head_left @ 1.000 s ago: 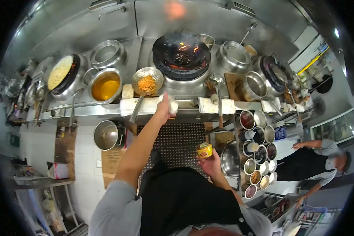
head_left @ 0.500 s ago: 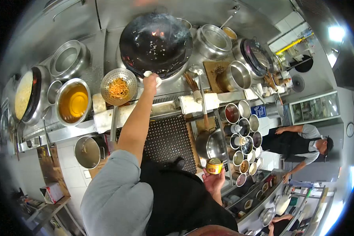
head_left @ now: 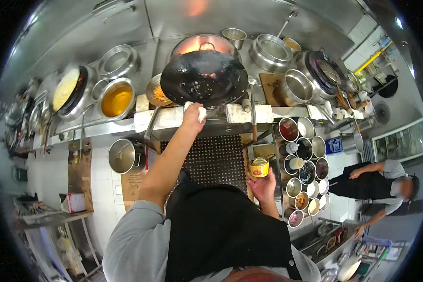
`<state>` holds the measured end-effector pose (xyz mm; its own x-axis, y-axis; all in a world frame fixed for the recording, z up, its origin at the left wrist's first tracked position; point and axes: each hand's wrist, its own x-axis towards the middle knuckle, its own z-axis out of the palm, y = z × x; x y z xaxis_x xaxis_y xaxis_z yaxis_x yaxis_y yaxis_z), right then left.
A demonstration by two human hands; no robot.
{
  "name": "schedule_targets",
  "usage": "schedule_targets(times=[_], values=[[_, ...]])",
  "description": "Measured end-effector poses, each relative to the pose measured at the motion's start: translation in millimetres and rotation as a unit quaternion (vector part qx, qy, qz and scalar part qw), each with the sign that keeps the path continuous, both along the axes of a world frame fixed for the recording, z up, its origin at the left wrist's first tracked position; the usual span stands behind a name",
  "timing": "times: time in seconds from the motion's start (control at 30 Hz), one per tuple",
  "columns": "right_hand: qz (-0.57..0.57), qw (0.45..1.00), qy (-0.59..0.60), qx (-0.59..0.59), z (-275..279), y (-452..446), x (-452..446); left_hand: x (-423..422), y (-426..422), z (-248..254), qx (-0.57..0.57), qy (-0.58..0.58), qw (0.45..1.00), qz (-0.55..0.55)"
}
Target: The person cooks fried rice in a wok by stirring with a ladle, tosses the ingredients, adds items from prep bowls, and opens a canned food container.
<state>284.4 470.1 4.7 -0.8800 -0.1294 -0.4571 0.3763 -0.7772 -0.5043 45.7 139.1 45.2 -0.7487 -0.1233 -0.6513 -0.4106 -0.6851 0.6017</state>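
Note:
My left hand [head_left: 192, 117] is closed around the near edge of a black wok [head_left: 204, 82], with a folded white cloth [head_left: 201, 113] in the grip. The wok is raised and tilted in front of the burner [head_left: 181, 46], where orange flames show behind it. Small pale bits lie on its dark inner surface. In my right hand [head_left: 263, 184] is an opened yellow tin can [head_left: 259, 168], held upright near my waist. Partly covered by the wok's left side, a perforated strainer [head_left: 151, 91] holds orange shreds.
A bowl of amber liquid [head_left: 118, 100] and a lidded steel pot [head_left: 120, 61] stand left. A steel pot [head_left: 297, 88] is to the right, above several seasoning containers [head_left: 306, 128]. A co-worker in a black apron [head_left: 359, 182] stands at far right. A stockpot [head_left: 122, 156] sits low left.
The wok has come off the burner toward me and tipped, uncovering flames behind it. It now overlaps the strainer. The can stays in my right hand. My view has shifted.

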Motion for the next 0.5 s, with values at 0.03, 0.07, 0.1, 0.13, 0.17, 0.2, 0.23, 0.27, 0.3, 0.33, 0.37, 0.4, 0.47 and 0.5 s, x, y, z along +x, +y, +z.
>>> schedule_targets(times=[0.03,0.07,0.1,0.13,0.17,0.2,0.23,0.27,0.3,0.33,0.37,0.4,0.47,0.5], values=[[0.016,1.0,0.014,0.005,1.5,5.9,-1.1,10.1,3.3,-3.8,0.005,-0.001,1.0,-0.002],[0.029,0.999,0.023,-0.006,4.9,10.4,-1.2,19.6,7.2,-6.3,0.004,-0.02,1.0,-0.002],[0.042,0.999,0.028,-0.01,8.4,13.7,-1.3,30.8,13.1,-11.1,-0.008,-0.023,1.0,0.009],[0.049,0.998,0.039,-0.027,13.2,16.3,-0.6,40.8,15.9,-20.7,-0.006,-0.018,1.0,0.005],[0.057,0.996,0.049,-0.044,20.1,17.4,0.0,50.7,18.8,-30.7,-0.003,-0.015,1.0,0.0],[0.062,0.995,0.059,-0.043,26.8,16.3,-0.2,58.7,24.0,-41.5,-0.004,-0.026,1.0,0.01],[0.071,0.995,0.059,-0.046,28.9,14.7,-3.0,71.0,29.7,-44.0,-0.047,-0.035,0.998,-0.014],[0.102,0.989,0.097,-0.034,29.8,12.9,-5.7,79.8,33.0,-46.2,-0.057,-0.05,0.997,-0.026],[0.134,0.982,0.134,-0.024,31.5,8.4,-9.4,87.2,33.7,-48.0,-0.066,-0.065,0.995,-0.036],[0.148,0.976,0.159,-0.011,39.7,-0.7,-12.4,96.4,32.6,-41.6,-0.069,-0.06,0.995,-0.032],[0.164,0.974,0.155,-0.018,44.7,-11.0,-15.8,109.9,33.0,-28.4,-0.087,-0.061,0.994,0.004],[0.17,0.969,0.175,0.036,48.5,-23.3,-19.4,123.3,26.1,-31.3,-0.086,-0.047,0.995,-0.001],[0.196,0.958,0.191,0.082,48.5,-52.6,-22.5,161.6,2.2,-50.4,-0.146,-0.026,0.989,-0.03],[0.23,0.951,0.192,0.07,45.6,-70.6,-23.3,186.3,-14.4,-66.4,-0.208,-0.02,0.976,-0.058]])
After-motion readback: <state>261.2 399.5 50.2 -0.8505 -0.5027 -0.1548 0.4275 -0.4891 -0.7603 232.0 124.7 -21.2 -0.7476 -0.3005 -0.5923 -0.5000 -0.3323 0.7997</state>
